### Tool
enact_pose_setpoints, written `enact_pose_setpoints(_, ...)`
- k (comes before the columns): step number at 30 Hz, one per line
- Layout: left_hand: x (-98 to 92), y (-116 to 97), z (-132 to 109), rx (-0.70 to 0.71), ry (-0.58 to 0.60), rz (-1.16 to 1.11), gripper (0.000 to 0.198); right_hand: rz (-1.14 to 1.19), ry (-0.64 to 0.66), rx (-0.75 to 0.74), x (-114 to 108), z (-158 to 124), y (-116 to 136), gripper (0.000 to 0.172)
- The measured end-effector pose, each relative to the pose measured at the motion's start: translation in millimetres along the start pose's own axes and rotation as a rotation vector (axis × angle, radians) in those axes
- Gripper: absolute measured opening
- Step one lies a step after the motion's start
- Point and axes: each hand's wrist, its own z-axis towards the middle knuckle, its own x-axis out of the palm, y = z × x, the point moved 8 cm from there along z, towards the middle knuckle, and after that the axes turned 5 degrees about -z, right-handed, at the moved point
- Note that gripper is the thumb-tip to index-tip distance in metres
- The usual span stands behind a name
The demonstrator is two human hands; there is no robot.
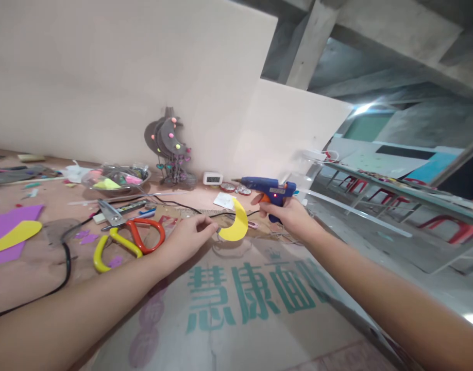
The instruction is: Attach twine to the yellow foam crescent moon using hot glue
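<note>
Between the fingertips of my left hand (pixel 196 234) is one tip of a yellow crescent moon cutout (pixel 238 225), held up above the printed cardboard (pixel 255 324). My right hand (pixel 285 210) grips a blue hot glue gun (pixel 265 185), its fingers round the handle and orange trigger. A red light glows on the gun's side. The nozzle points left, above and behind the moon's upper tip, apart from it. Left of my left hand, scissors (pixel 122 237) with one red and one yellow handle lie on the table.
Purple and yellow foam sheets (pixel 18 234) lie at the left. Behind them stand a bowl of bright scraps (pixel 116 180), grey moon decorations (pixel 169 141) and a small digital clock (pixel 212 179). A black cable (pixel 68 257) crosses the table. Red stools (pixel 449 226) stand off to the right.
</note>
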Motion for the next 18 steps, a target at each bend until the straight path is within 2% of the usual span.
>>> enact_pose_setpoints(2, -1.0, 1.0, 0.7, -0.004, -0.007, 0.016, 0.028, 0.007, 0.011, 0.025, 6.0, -16.5, -6.3, 0.023)
enact_pose_setpoints(7, -1.3, 3.2, 2.1, -0.03, -0.014, 0.029, 0.026, -0.155, -0.019, 0.125, 18.6, -46.8, -31.1, 0.033)
enact_pose_setpoints(13, -1.1, 0.1, 1.6, -0.046, -0.006, 0.062, 0.027, -0.201, 0.151, 0.006, 38.8, -55.8, -15.5, 0.029)
enact_pose_setpoints(18, -2.8, -1.8, 0.6, -0.058, -0.018, 0.06, 0.026, -0.194, 0.098, -0.026, 38.9, -54.9, -15.2, 0.026)
